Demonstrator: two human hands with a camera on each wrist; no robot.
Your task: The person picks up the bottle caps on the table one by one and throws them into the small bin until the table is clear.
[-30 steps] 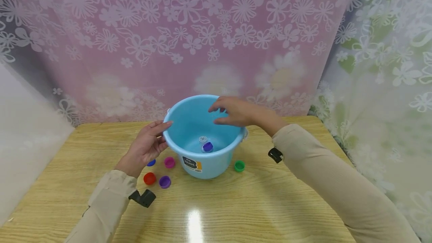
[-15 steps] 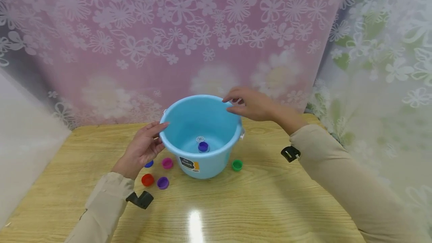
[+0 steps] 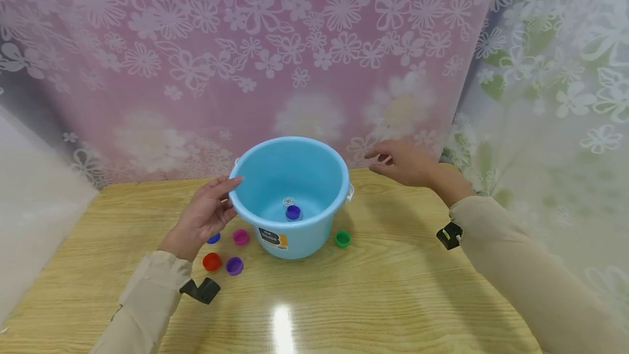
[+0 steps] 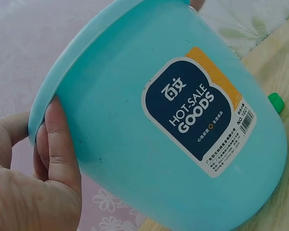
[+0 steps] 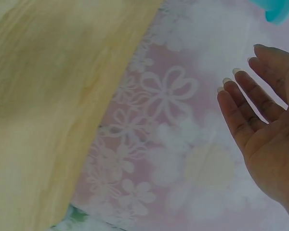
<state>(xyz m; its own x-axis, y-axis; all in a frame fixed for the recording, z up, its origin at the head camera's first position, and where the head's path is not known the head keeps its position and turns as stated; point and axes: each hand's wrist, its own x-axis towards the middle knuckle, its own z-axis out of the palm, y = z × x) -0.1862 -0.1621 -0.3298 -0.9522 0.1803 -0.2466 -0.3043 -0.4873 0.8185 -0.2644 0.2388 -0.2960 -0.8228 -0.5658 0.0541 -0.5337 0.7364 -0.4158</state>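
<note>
A light blue plastic bucket point(image 3: 314, 239) stands on the wooden table, its mouth facing me. My left hand point(image 3: 201, 214) grips its left rim, thumb over the edge and fingers beneath it on the outside. The left wrist view shows those fingers point(image 4: 58, 144) against the wall beside a printed label point(image 4: 192, 115). Inside on the bottom lies a dark purple-blue bottle cap point(image 3: 293, 212). My right hand point(image 3: 405, 163) is in the air right of the bucket, holding nothing, its fingers loosely bent; the right wrist view shows its bare palm point(image 5: 274, 149).
Left of the bucket lie a magenta cap point(image 3: 240, 237), a red cap point(image 3: 212, 261), a purple cap point(image 3: 234, 266) and a blue cap point(image 3: 213, 239) partly behind my left hand. A green cap point(image 3: 342, 239) is at its right. A flowered curtain point(image 3: 295, 70) hangs behind the table.
My right hand has moved from over the bucket's mouth out to the right. The cap inside has settled on the bottom. My left hand has stayed on the rim.
</note>
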